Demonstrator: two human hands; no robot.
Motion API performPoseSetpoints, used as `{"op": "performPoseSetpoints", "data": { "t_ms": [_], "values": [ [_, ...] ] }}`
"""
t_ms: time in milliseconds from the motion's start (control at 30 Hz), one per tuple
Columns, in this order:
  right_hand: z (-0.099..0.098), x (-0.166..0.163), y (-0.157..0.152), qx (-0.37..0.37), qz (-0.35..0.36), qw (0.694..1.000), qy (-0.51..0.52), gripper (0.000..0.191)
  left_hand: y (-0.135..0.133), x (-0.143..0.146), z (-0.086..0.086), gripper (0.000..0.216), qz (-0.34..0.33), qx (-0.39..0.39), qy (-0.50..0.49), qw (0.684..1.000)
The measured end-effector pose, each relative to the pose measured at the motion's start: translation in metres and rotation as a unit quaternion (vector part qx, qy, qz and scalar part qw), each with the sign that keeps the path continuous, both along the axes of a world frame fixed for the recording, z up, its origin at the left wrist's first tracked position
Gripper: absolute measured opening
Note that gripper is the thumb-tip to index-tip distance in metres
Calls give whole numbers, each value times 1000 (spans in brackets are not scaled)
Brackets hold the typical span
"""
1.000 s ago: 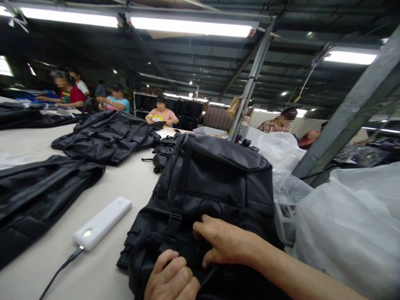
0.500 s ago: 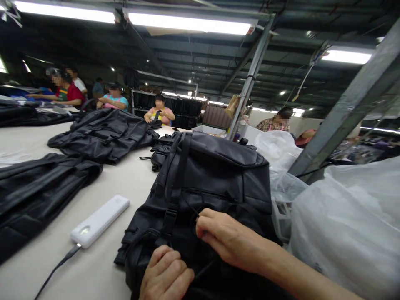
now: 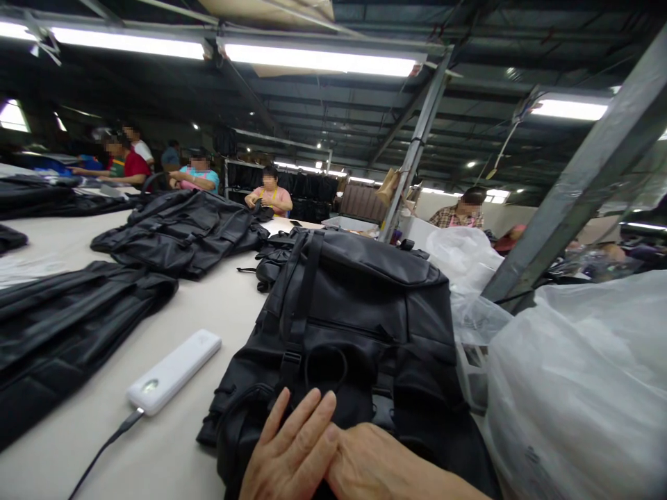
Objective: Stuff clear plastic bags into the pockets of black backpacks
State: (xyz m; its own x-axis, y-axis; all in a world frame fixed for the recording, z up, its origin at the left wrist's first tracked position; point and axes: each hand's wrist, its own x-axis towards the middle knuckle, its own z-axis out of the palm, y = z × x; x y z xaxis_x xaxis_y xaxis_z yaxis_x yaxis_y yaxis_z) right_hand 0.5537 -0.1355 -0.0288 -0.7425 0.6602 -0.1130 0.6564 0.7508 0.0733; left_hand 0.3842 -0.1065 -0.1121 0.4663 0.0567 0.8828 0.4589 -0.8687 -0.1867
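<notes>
A black backpack (image 3: 359, 285) lies on the table in front of me, its lower part under both my hands. My left hand (image 3: 294, 444) rests over the bag with its fingers stretched out and slightly apart. Against it, on the right, my right hand (image 3: 369, 455) is closed, its fingers bent; the fingertips and whatever they grip are hidden. A thin black cord (image 3: 344, 361) forms a loop just above my left fingertips. Right of the loop is a dark buckle (image 3: 383, 410) on a strap, and a second strap buckle (image 3: 290, 357) sits to its left.
A white power bank (image 3: 174, 371) with a cable lies left of the backpack on the pale table (image 3: 229, 305). Other black bags (image 3: 182, 232) lie further left and behind. White plastic bags (image 3: 578, 375) and a metal post (image 3: 573, 173) are at right. Several people sit beyond.
My right hand has moved down and left to meet my left hand. My left fingers have gone from curled to stretched out. The cord now stands as a loop, out of my right fingers.
</notes>
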Motion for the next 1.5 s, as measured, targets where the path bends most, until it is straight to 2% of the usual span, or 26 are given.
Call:
{"op": "performPoseSetpoints", "data": {
  "t_ms": [67, 133, 200, 300, 367, 433, 467, 567, 633, 700, 800, 967, 1133, 1233, 1300, 1367, 1500],
  "values": [
    [-1, -1, -3, 29, -11, 1000, 4, 16, 2, 3, 3, 66, -4, -50, 19, 999],
    [4, 1, -8, 36, -23, 999, 25, 18, 0, 7, 8, 84, 11, -111, -13, 994],
    [15, 7, -10, 19, -65, 997, 47, 11, -5, 9, 13, 69, 15, -137, -25, 990],
    [34, 15, -3, -2, -196, 978, 70, 25, -13, 9, 18, 32, -18, -122, -21, 992],
    [41, 17, 9, -18, -242, 969, 53, 29, -18, 9, 19, 22, -35, -114, -38, 992],
    [44, 15, 22, -55, -223, 973, 9, 21, -20, 10, 17, 19, -36, -123, -53, 990],
    [44, 13, 27, -69, -208, 975, -19, 22, -21, 11, 15, 17, -34, -127, -56, 990],
    [40, 6, 35, -84, -177, 977, -85, 43, -19, 13, 11, 18, -22, -121, -69, 990],
    [36, 2, 35, -76, -174, 977, -98, 49, -17, 15, 10, 24, -1, -94, -80, 992],
    [33, -1, 32, -62, -168, 977, -113, 52, -15, 14, 11, 26, 24, -72, -37, 996],
    [29, -5, 30, -38, -160, 977, -137, 58, -15, 13, 15, 16, 38, -76, 42, 996],
    [26, -12, 30, -31, -182, 975, -121, 62, -20, 14, 13, 12, 42, -135, -15, 990],
    [26, -11, 25, -44, -165, 979, -111, 33, -24, 12, 15, 12, -9, -151, -18, 988],
    [25, -10, 22, -36, -195, 976, -86, 35, -24, 10, 18, 16, -30, -146, -12, 989],
    [24, -10, 21, -30, -195, 976, -87, 24, -24, 10, 19, 16, -35, -142, -15, 989],
    [21, -10, 21, -37, -160, 981, -103, 16, -25, 10, 20, 17, -38, -140, -7, 989],
    [26, 1, 26, -29, -85, 989, -119, 19, -25, 9, 25, 16, -38, -132, 9, 990]
  ]
}}
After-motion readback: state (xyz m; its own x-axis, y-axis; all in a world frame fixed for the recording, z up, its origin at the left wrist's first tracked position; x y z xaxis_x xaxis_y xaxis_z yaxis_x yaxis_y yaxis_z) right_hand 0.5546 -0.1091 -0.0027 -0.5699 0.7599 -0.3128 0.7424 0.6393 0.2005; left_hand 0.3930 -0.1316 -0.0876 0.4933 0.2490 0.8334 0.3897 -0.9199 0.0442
